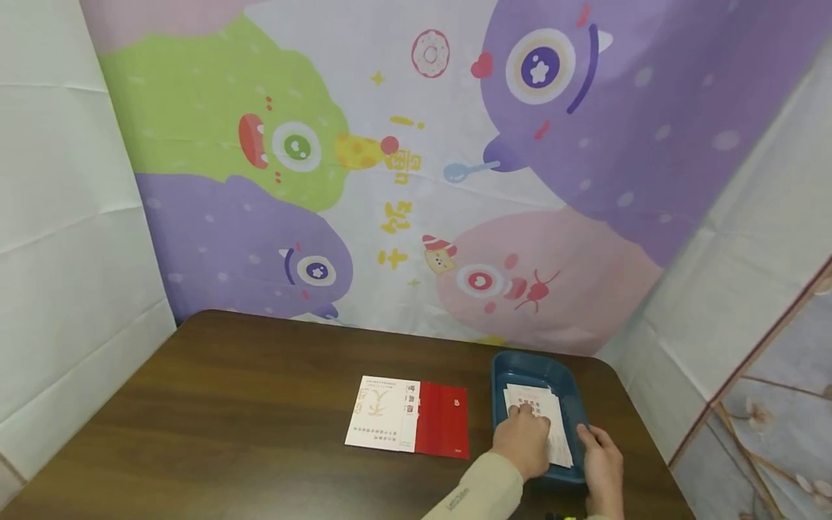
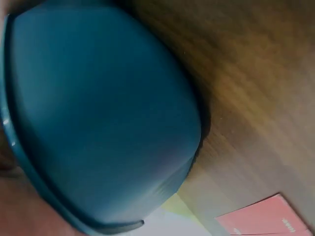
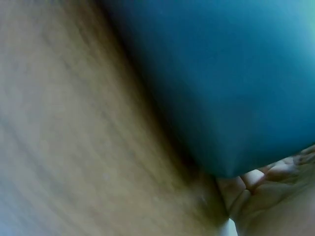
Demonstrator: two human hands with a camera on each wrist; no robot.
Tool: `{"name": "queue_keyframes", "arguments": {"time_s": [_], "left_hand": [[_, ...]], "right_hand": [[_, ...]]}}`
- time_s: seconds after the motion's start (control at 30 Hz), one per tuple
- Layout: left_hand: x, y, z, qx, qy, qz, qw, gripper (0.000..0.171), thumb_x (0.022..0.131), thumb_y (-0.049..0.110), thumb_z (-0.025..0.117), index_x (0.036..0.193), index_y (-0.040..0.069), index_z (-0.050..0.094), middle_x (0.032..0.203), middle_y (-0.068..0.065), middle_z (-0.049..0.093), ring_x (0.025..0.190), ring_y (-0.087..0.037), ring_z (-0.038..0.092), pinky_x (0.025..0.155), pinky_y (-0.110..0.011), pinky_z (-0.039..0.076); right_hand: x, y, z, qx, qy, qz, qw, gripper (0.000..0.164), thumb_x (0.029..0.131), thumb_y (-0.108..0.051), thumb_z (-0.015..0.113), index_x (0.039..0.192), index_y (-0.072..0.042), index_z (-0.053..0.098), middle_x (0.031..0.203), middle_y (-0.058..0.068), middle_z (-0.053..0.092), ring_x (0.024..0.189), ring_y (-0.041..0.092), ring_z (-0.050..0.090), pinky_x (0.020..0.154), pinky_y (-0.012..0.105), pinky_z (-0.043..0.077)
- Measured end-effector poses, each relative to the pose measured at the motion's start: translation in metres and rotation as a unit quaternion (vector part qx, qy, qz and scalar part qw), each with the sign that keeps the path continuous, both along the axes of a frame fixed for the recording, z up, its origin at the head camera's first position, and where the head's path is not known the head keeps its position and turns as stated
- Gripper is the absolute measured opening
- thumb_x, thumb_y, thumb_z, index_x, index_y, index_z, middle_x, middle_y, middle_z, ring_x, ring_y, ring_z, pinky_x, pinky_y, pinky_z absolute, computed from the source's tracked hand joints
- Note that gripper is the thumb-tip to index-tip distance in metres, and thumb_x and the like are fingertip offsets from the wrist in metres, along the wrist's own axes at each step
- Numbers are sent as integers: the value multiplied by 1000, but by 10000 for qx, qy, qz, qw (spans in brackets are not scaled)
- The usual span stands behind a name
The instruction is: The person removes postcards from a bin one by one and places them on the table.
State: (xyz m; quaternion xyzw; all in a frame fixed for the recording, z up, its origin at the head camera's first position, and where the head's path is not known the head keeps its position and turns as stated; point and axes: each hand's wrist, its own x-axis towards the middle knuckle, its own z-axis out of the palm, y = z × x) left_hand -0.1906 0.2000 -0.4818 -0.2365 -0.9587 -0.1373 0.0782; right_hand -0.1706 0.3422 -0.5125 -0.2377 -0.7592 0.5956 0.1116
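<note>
Behind the dark wooden surface (image 1: 247,404) hangs a big cartoon backdrop (image 1: 403,159) of green, purple and pink monsters. On the surface itself, toward the right edge, sits a blue plastic tray (image 1: 513,365) with a small stack of white printed cards (image 1: 542,412) lying inside it. Just left of the tray, near the middle of the front half, lies a card folder (image 1: 408,417) spread flat — white on one side, red on the other. The left hand (image 1: 523,442) reaches into the tray from the near edge, its fingers bent down onto the top card; whether that grip pinches the card or only presses it I cannot tell. The right hand (image 1: 601,466) rests against the tray's near right rim, fingers fairly straight — loose, grasping nothing. Both wrist views are blurred, showing little beyond blue tray wall and wood.
</note>
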Motion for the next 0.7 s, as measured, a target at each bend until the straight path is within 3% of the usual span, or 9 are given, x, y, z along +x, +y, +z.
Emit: {"name": "queue_keyframes", "arguments": {"time_s": [0.17, 0.27, 0.4, 0.7], "left_hand": [[-4, 9, -1, -412, -500, 455, 9969, 30, 64, 32, 83, 92, 23, 76, 94, -4, 66, 87, -18, 57, 63, -32, 55], [-6, 11, -5, -411, -537, 548, 9962, 29, 65, 32, 83, 92, 26, 76, 93, -3, 67, 87, -18, 57, 65, -32, 55], [-7, 9, -10, -269, -249, 410, 9985, 22, 70, 28, 81, 91, 29, 76, 91, 0, 69, 83, -19, 59, 64, -33, 56], [-7, 1, -12, 47, 360, -165, 9992, 12, 82, 29, 73, 92, 25, 77, 88, 3, 70, 74, -14, 62, 67, -28, 56]], "right_hand": [[0, 0, 0, 148, -31, 22, 9999, 64, 101, -41, 44, 138, 12, 37, 146, 38, 30, 134, 53, 25, 107, 67, 20], [0, -1, -1, 183, -66, 48, 9998, 63, 101, -40, 44, 137, 11, 37, 146, 38, 31, 134, 53, 25, 107, 67, 20], [-1, -1, -1, 186, -42, -7, 9998, 62, 101, -40, 45, 136, 11, 39, 145, 37, 32, 134, 52, 25, 109, 66, 19], [-2, 0, 0, 117, -54, -77, 9999, 64, 101, -41, 45, 138, 11, 38, 146, 37, 32, 135, 52, 25, 110, 65, 18]]}}
